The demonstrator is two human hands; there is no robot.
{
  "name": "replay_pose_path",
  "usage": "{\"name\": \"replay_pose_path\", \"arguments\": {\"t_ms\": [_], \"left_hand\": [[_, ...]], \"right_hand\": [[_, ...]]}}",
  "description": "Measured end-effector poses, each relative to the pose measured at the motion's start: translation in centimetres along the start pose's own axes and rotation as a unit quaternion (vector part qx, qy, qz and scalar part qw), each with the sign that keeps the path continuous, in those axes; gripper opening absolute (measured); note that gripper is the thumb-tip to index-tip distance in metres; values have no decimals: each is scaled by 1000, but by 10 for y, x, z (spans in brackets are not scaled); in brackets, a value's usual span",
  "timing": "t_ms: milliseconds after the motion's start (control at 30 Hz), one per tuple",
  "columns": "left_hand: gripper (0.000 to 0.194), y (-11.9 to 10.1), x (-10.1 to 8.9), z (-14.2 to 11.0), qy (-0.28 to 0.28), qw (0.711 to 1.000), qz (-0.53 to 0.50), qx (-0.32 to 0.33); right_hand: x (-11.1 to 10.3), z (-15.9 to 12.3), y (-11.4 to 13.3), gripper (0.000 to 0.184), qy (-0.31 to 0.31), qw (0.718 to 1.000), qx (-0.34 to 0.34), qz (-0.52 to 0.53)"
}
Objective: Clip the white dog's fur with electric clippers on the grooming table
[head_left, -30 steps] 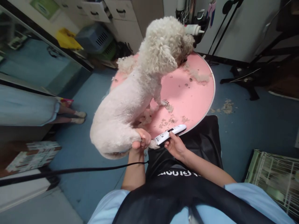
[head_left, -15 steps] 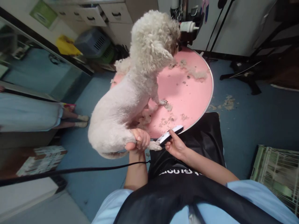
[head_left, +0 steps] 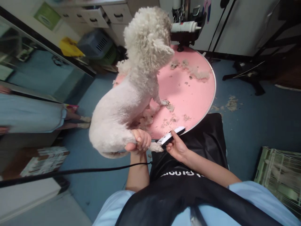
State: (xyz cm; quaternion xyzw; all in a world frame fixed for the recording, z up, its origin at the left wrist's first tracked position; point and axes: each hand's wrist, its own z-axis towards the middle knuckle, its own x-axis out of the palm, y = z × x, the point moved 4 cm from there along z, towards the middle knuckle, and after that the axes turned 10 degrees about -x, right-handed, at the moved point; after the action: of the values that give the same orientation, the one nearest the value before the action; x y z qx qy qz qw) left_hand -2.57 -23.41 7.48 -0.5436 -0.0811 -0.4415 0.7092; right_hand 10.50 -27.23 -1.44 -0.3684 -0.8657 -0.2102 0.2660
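A white curly dog [head_left: 124, 103] sits on a round pink grooming table [head_left: 195, 94], facing away from me. My left hand [head_left: 139, 142] is wrapped round the dog's hind leg and holds it back toward me, off the table's edge. My right hand [head_left: 177, 146] grips a white clipper [head_left: 170, 135]. The clipper's head touches the paw [head_left: 155, 147] that sticks out of my left fist. Clumps of cut fur [head_left: 198, 74] lie scattered over the pink top.
A black cord [head_left: 70, 172] runs left across the blue floor. Another person's legs [head_left: 75, 121] stand at the left by a mirror. A green wire cage [head_left: 279, 175] sits at the right. Drawers, a grey carrier [head_left: 94, 42] and black stand legs [head_left: 246, 72] line the back.
The dog has raised and turned its head to the left. The clipper has tilted a little closer to the paw. My left hand keeps its hold on the leg.
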Motion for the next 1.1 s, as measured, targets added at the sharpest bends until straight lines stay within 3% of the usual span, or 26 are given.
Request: {"name": "replay_pose_path", "arguments": {"t_ms": [267,467,667,867,1033,1100], "left_hand": [[32,4,-2,-4,-45,999,13,5],[32,4,0,-2,-36,999,11,4],[31,5,2,-3,-63,998,10,0],[32,4,6,-2,-60,998,15,-5],[32,2,3,-2,-137,989,43,-24],[32,3,0,-3,-167,984,45,-33]], "right_hand": [[6,3,0,42,26,999,-22,-16],[9,6,1,46,40,997,-58,-35],[9,6,4,50,82,991,-98,-28],[10,8,4,37,137,989,-44,-27],[13,-1,16,37,199,977,-59,-44],[13,-6,24,41,220,968,-98,-65]]}}
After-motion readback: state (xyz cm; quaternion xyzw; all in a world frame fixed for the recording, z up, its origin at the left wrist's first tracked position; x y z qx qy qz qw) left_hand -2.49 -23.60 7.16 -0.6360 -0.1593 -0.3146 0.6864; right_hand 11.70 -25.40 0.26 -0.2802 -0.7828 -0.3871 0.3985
